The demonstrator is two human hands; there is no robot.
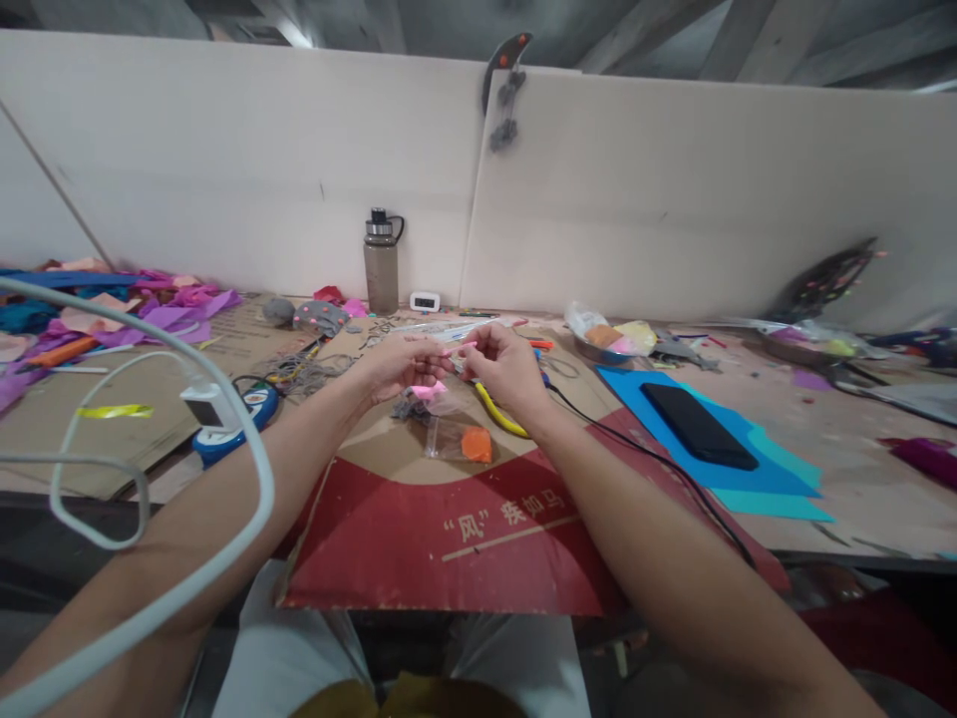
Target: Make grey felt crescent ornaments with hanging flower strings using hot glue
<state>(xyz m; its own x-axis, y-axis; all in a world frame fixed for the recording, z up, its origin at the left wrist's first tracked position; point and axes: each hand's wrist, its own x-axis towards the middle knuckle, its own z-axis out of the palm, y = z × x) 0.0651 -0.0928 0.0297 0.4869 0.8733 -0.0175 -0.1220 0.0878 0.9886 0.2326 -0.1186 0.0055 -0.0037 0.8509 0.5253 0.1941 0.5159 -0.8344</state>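
Above the middle of a red and brown cardboard sheet (359,558), my two hands meet fingertip to fingertip. Between them is a small thin pink piece (458,350), too small to name more exactly. My left hand (408,364) pinches one end, and my right hand (504,364) has thumb and finger closed at the other. Just below lie a pink scrap (429,391) and a clear bag with an orange lump (477,445) in it. A yellow curved tool handle (499,414) sits under my right hand, its head hidden.
A bottle (382,264) and small white clock (425,301) stand by the partition. At right, a black phone (699,426) rests on blue sheets (778,479). Coloured scraps (164,319) pile up at left. A white cable (258,479) loops across the near left. A bowl (602,351) holds bagged pieces.
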